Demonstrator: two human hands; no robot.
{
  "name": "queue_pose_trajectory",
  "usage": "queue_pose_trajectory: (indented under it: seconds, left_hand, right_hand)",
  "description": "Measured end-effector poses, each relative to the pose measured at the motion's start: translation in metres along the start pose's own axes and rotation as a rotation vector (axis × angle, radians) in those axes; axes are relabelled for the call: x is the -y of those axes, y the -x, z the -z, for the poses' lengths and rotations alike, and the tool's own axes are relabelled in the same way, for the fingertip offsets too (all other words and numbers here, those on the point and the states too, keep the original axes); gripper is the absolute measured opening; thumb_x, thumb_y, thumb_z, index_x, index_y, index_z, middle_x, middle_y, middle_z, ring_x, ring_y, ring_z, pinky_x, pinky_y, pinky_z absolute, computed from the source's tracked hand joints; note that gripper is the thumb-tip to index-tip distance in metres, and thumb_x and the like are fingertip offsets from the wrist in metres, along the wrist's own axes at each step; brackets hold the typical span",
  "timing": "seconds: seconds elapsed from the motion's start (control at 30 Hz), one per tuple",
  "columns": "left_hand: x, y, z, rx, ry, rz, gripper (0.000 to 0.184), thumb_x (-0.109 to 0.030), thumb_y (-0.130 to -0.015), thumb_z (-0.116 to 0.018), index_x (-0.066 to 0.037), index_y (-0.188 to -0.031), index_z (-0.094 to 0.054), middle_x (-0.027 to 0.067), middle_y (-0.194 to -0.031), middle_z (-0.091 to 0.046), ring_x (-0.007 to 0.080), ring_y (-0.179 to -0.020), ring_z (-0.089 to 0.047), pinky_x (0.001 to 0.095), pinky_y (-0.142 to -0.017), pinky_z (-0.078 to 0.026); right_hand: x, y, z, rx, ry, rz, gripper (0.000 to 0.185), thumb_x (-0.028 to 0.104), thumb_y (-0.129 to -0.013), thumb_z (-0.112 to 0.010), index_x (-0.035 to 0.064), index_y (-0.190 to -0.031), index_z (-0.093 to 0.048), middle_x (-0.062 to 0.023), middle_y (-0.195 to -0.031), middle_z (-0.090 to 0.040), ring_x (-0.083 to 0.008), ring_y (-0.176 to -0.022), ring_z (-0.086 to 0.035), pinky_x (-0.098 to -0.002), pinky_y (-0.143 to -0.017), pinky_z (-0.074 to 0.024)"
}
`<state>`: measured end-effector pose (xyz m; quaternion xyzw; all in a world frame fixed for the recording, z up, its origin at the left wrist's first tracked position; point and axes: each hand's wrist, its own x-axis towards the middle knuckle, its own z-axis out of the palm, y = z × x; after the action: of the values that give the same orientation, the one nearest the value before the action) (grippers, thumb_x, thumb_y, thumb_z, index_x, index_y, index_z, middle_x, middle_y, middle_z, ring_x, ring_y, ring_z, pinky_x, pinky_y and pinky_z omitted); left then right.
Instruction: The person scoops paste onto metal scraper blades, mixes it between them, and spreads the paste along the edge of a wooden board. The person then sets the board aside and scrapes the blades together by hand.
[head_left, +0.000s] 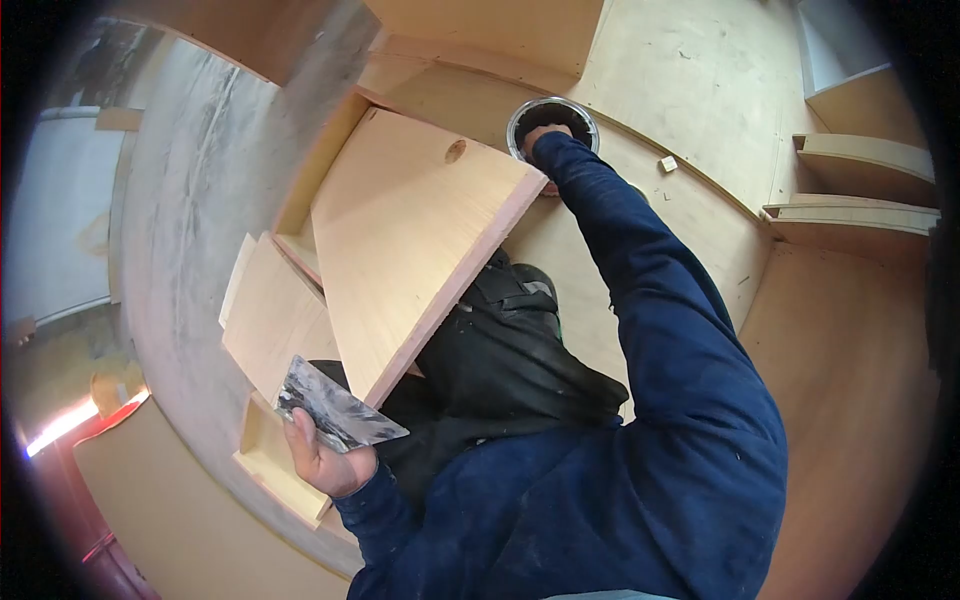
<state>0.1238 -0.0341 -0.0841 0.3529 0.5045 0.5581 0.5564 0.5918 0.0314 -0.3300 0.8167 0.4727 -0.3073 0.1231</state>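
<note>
At the lower left, my left hand (328, 462) is closed on a flat, smeared rectangular plate (338, 405), held beside the panels. My right arm reaches forward, and my right hand (545, 138) is inside a round can (513, 128) with a shiny rim and dark inside. Its fingers are hidden in the can. A pale wooden panel (420, 220) with a dark knot and a pinkish edge lies tilted between the hands, close to my dark trousers. Neither hand touches this panel.
More wooden pieces (275, 320) lie under and left of the panel. A small wood block (668, 164) rests beyond the can near a long strip edge. Curved wooden parts (865, 165) stand at the right. A grey floor (215, 200) runs along the left.
</note>
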Motion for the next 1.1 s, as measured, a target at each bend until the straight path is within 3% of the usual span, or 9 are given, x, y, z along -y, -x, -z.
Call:
queue_pose_trajectory:
  seconds: [0.3, 0.37, 0.43, 0.6, 0.7, 0.8, 0.93, 1.03, 1.1]
  left_hand:
    - [-0.021, 0.006, -0.029, 0.25, 0.288, 0.189, 0.036, -0.016, -0.1, -0.05, 0.002, -0.131, -0.052, 0.0141, -0.126, -0.06, 0.028, -0.117, -0.057, 0.0442, -0.103, -0.043]
    - [-0.017, 0.004, -0.046, 0.082, 0.106, 0.129, 0.039, -0.019, -0.101, -0.05, 0.003, -0.133, -0.049, 0.0143, -0.13, -0.058, 0.029, -0.12, -0.057, 0.0452, -0.105, -0.043]
    - [-0.02, 0.006, -0.065, 0.352, 0.249, 0.227, 0.042, -0.02, -0.101, -0.048, 0.004, -0.135, -0.047, 0.0153, -0.133, -0.056, 0.0296, -0.122, -0.056, 0.0455, -0.106, -0.042]
    - [-0.012, 0.001, -0.097, 0.495, 0.196, 0.356, 0.039, -0.012, -0.099, -0.05, 0.006, -0.134, -0.046, 0.0172, -0.127, -0.06, 0.0292, -0.116, -0.061, 0.0439, -0.102, -0.047]
    - [-0.015, 0.01, -0.124, 0.496, 0.192, 0.445, 0.033, -0.006, -0.099, -0.048, 0.003, -0.131, -0.048, 0.0155, -0.121, -0.064, 0.0275, -0.109, -0.065, 0.0438, -0.096, -0.053]
    - [-0.007, 0.012, -0.142, 0.537, 0.179, 0.444, 0.027, -0.006, -0.1, -0.047, 0.001, -0.126, -0.05, 0.0145, -0.118, -0.065, 0.0264, -0.103, -0.068, 0.044, -0.089, -0.058]
    - [-0.002, 0.019, -0.169, 0.557, 0.167, 0.392, 0.028, -0.008, -0.1, -0.047, 0.0, -0.127, -0.049, 0.0146, -0.118, -0.065, 0.0281, -0.102, -0.069, 0.0465, -0.085, -0.059]
    - [0.001, 0.023, -0.189, 0.544, 0.131, 0.512, 0.029, -0.011, -0.102, -0.045, -0.003, -0.13, -0.047, 0.0142, -0.119, -0.064, 0.0294, -0.103, -0.068, 0.0497, -0.084, -0.06]
    - [0.012, 0.025, -0.199, 0.553, 0.15, 0.602, 0.031, -0.013, -0.102, -0.042, -0.006, -0.132, -0.046, 0.0139, -0.122, -0.063, 0.0304, -0.105, -0.068, 0.0518, -0.085, -0.06]
  right_hand:
    - [-0.021, 0.071, 0.062, -0.189, -0.024, 0.081, 0.041, 0.013, -0.079, -0.062, 0.014, -0.118, -0.071, -0.0144, -0.121, -0.068, -0.0299, -0.111, -0.066, -0.042, -0.093, -0.053]
    - [-0.035, 0.088, 0.064, -0.282, -0.05, 0.105, 0.041, 0.011, -0.078, -0.06, 0.0131, -0.117, -0.071, -0.0189, -0.112, -0.07, -0.0331, -0.103, -0.068, -0.0437, -0.089, -0.0535]
    - [-0.047, 0.106, 0.065, -0.406, -0.374, 0.191, 0.041, 0.01, -0.077, -0.06, 0.0104, -0.117, -0.07, -0.0225, -0.106, -0.07, -0.0365, -0.1, -0.068, -0.0441, -0.087, -0.0534]
    - [-0.062, 0.135, 0.062, -0.497, -0.601, 0.182, 0.032, 0.012, -0.085, -0.06, 0.0058, -0.114, -0.07, -0.0226, -0.102, -0.07, -0.0363, -0.095, -0.069, -0.0415, -0.085, -0.0534]
    - [-0.075, 0.139, 0.057, -0.545, -0.654, 0.212, 0.035, 0.03, -0.091, -0.06, 0.0072, -0.116, -0.069, -0.0199, -0.105, -0.069, -0.0344, -0.1, -0.066, -0.0406, -0.086, -0.0511]
    - [-0.067, 0.173, 0.071, -0.68, -0.706, 0.203, 0.03, 0.002, -0.089, -0.058, 0.0029, -0.118, -0.067, -0.0206, -0.107, -0.068, -0.0327, -0.103, -0.067, -0.0373, -0.09, -0.0511]
    - [-0.048, 0.237, 0.095, -0.812, -0.806, 0.323, 0.033, -0.008, -0.088, -0.056, 0.0003, -0.119, -0.065, -0.0157, -0.109, -0.066, -0.0256, -0.101, -0.066, -0.0322, -0.09, -0.0502]
    - [-0.035, 0.275, 0.101, -1.014, -0.762, 0.472, 0.025, 0.008, -0.093, -0.061, 0.0076, -0.116, -0.069, -0.0159, -0.102, -0.068, -0.0289, -0.096, -0.066, -0.0364, -0.083, -0.0517]
    - [-0.021, 0.309, 0.104, -1.008, -0.749, 0.524, 0.029, 0.001, -0.09, -0.06, 0.008, -0.117, -0.069, -0.0155, -0.106, -0.067, -0.0285, -0.095, -0.066, -0.0356, -0.082, -0.052]
